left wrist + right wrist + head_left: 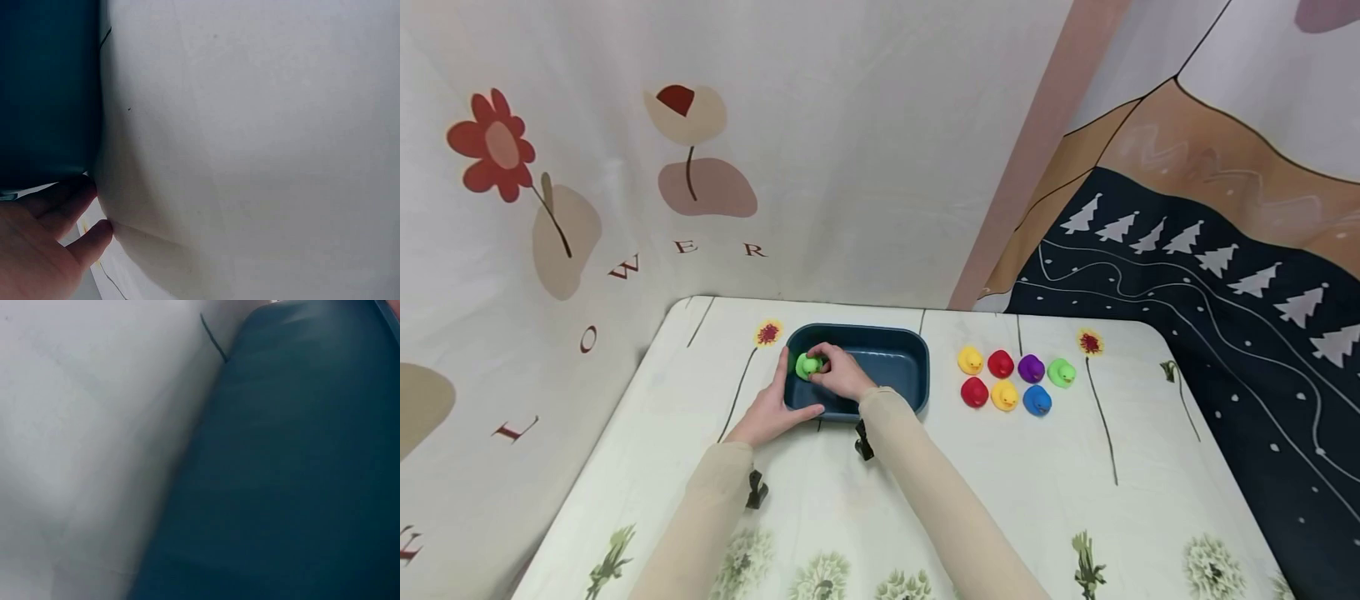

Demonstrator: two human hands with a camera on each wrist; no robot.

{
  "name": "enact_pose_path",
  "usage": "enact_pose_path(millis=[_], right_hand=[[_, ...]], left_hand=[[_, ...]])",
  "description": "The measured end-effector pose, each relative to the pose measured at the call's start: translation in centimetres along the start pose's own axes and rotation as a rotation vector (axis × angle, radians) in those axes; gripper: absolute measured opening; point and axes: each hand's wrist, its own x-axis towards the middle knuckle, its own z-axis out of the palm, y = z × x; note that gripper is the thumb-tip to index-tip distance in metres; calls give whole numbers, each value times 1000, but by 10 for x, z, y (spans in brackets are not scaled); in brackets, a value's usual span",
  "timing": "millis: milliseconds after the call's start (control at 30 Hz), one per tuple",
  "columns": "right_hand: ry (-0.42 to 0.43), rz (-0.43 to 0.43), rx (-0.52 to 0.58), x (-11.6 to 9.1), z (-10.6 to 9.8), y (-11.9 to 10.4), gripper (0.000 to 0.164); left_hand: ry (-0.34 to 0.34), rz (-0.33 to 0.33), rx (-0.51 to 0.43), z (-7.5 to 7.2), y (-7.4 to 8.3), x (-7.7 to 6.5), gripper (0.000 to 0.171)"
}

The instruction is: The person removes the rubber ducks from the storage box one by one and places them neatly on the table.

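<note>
A dark blue rectangular bin (887, 358) rests on the white cloth. Inside its left end, my right hand (844, 375) pinches a light green rubber duck (806, 366) between thumb and fingers. My left hand (772, 412) lies against the bin's front left corner, its fingers stretched along the left wall and its thumb along the front. In the left wrist view, straight fingers of the left hand (47, 244) meet the bin's wall (50, 87). Only the bin's outer side (275, 456) and the cloth fill most of the right wrist view; the duck is hidden there.
Right of the bin, several rubber ducks stand in two rows: yellow (970, 360), red (1000, 364), purple (1031, 368) and green (1062, 372) behind, red (974, 392), yellow (1004, 395) and blue (1037, 401) in front. A printed curtain (850, 167) hangs behind the table.
</note>
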Motion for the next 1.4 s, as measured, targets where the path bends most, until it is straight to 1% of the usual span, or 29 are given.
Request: enact_pose_path(millis=[167, 333, 467, 700, 933, 1167, 1400], right_hand=[[-36, -8, 13, 0, 2, 1, 30], [-47, -23, 12, 1, 5, 3, 25], [-40, -18, 38, -1, 6, 2, 24], [-21, 23, 69, -6, 5, 2, 24], [-5, 28, 71, -7, 7, 4, 23], [2, 9, 106, -10, 6, 4, 23], [-8, -9, 129, -21, -4, -2, 23]], left_hand=[[2, 5, -1, -1, 1, -1, 115], [3, 8, -6, -1, 2, -2, 115], [4, 5, -10, -1, 3, -2, 113], [8, 7, -11, -1, 3, -1, 114], [8, 7, -15, -1, 4, -2, 114], [19, 10, -7, 0, 3, -2, 116], [20, 11, 2, 0, 0, 0, 116]])
